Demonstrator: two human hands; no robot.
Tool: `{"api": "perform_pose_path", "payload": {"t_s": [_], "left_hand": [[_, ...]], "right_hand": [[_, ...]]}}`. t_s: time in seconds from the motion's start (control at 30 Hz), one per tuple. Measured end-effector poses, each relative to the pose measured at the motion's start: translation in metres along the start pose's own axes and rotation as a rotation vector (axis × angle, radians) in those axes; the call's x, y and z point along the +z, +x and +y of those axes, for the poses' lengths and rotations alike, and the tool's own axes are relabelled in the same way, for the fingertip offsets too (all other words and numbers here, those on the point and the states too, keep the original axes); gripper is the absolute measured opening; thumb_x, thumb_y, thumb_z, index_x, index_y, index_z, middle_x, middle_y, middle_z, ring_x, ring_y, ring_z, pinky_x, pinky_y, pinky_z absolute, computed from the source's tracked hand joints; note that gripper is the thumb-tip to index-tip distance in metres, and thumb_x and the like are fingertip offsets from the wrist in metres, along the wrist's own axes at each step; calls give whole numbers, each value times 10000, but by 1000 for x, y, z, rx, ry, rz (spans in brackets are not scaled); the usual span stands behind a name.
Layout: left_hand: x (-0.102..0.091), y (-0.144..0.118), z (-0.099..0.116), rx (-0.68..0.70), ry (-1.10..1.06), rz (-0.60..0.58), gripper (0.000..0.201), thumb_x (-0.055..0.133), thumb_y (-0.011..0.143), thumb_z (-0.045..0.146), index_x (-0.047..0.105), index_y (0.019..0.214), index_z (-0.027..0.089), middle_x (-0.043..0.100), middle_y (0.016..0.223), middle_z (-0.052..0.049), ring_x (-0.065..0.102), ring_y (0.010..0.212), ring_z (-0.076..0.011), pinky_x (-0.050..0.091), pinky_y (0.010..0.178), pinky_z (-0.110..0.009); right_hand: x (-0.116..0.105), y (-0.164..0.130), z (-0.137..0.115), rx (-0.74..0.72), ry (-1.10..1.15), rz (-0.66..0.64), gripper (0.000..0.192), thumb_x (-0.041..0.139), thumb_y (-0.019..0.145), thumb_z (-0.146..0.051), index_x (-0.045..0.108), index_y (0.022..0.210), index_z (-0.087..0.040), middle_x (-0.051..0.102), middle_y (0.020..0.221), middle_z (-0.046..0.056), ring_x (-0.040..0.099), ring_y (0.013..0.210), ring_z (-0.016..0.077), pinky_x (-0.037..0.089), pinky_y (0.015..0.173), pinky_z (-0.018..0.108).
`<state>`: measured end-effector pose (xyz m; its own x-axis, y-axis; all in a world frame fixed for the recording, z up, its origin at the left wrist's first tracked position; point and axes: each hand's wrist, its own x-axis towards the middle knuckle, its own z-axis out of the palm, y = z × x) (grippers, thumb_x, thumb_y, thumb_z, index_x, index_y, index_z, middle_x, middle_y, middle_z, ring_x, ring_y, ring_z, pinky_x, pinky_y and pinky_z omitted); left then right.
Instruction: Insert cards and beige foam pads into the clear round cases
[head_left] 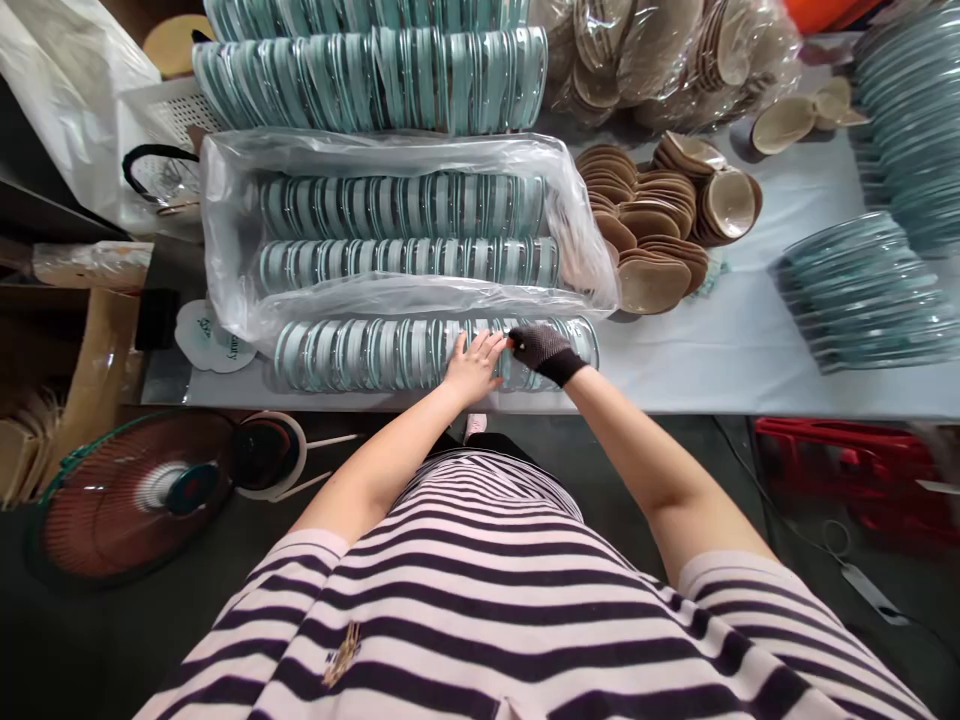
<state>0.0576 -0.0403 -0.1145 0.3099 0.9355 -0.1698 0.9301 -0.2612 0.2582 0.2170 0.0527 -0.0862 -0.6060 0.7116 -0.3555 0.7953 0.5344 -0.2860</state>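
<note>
A long row of thin teal, clear-edged round pieces [360, 355] stands on edge along the table's front. My bare left hand [474, 367] rests on this row right of its middle, fingers stretched out and slightly apart. Just to its right, my right hand [541, 350] wears a dark glove that leaves the fingertips bare. Its fingers are curled down at the top of the row; what they pinch, if anything, is hidden. Behind both hands, a box lined with clear plastic [225, 235] holds two more rows of teal pieces [405, 205].
More teal rows [375, 80] lie behind the box. Brown spoon-shaped pieces [656, 280] are piled to its right, with bagged ones [637, 45] farther back. Teal stacks [870, 290] stand at the right. A white scalloped card [210, 338] lies left; a fan [142, 495] stands below.
</note>
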Motion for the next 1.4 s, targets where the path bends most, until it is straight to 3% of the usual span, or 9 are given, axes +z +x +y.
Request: {"api": "perform_pose_path", "payload": {"t_s": [0.13, 0.3, 0.4, 0.53, 0.63, 0.73, 0.87, 0.97, 1.4], "left_hand": [[2, 1, 0, -1, -5, 3, 739, 537, 884, 464, 276, 1535, 233, 282, 1603, -57, 175, 1498, -262, 8, 1215, -549], [-1, -2, -1, -9, -2, -20, 750, 555, 879, 467, 271, 1536, 241, 285, 1601, -64, 173, 1499, -266, 6, 1213, -550], [-8, -2, 0, -15, -10, -28, 732, 546, 886, 450, 274, 1534, 246, 284, 1602, -64, 177, 1498, -270, 33, 1213, -551], [-14, 15, 15, 86, -9, 4, 747, 505, 900, 459, 231, 1551, 218, 243, 1616, -70, 114, 1511, -277, 43, 1209, -560], [-11, 32, 30, 165, 3, -24, 741, 488, 903, 463, 237, 1552, 210, 251, 1613, -70, 146, 1504, -286, 88, 1204, -564], [-4, 39, 38, 175, 18, -29, 717, 481, 906, 456, 262, 1547, 222, 294, 1597, -69, 211, 1486, -291, 135, 1198, -553], [3, 38, 38, 166, 25, 2, 722, 482, 898, 478, 279, 1542, 221, 312, 1590, -61, 225, 1480, -298, 146, 1195, -555], [4, 38, 37, 164, 19, -4, 735, 474, 896, 497, 278, 1542, 209, 309, 1591, -58, 218, 1482, -297, 145, 1195, -560], [6, 39, 37, 134, 2, -36, 770, 493, 864, 512, 291, 1535, 192, 277, 1604, -70, 168, 1496, -292, 86, 1203, -554]], "right_hand": [[57, -57, -12, 73, 79, 47, 235, 506, 889, -224, 717, 985, -181, 716, 1047, 96, 662, 924, 205, 434, 715, 257], [106, -81, -27, 209, 139, 7, 277, 488, 917, -204, 706, 1085, -178, 711, 1132, 118, 667, 981, 232, 464, 760, 277], [88, -78, -15, 222, 190, 131, 294, 468, 934, -220, 699, 1110, -176, 720, 1119, 110, 663, 1011, 222, 477, 831, 278], [21, -47, 28, 352, 102, 339, 353, 436, 937, -232, 652, 1213, -187, 702, 1169, 110, 644, 1070, 235, 482, 887, 319], [-23, -5, 48, 332, -35, 112, 369, 564, 854, -218, 663, 1208, -192, 703, 1161, 122, 649, 1063, 261, 486, 896, 346], [-44, 30, 45, 227, -173, -186, 345, 651, 789, -204, 699, 1129, -171, 705, 1134, 153, 655, 1053, 276, 495, 896, 365], [-50, 49, 28, 191, -313, -365, 389, 697, 774, -215, 685, 1147, -108, 689, 1130, 214, 637, 1096, 315, 501, 910, 430], [-47, 49, 23, 214, -336, -379, 405, 691, 779, -204, 673, 1170, -98, 682, 1141, 225, 635, 1106, 324, 504, 905, 444], [-13, 1, 51, 137, -132, 61, 311, 597, 828, -249, 664, 1117, -158, 692, 1098, 156, 634, 999, 279, 432, 781, 322]]}}
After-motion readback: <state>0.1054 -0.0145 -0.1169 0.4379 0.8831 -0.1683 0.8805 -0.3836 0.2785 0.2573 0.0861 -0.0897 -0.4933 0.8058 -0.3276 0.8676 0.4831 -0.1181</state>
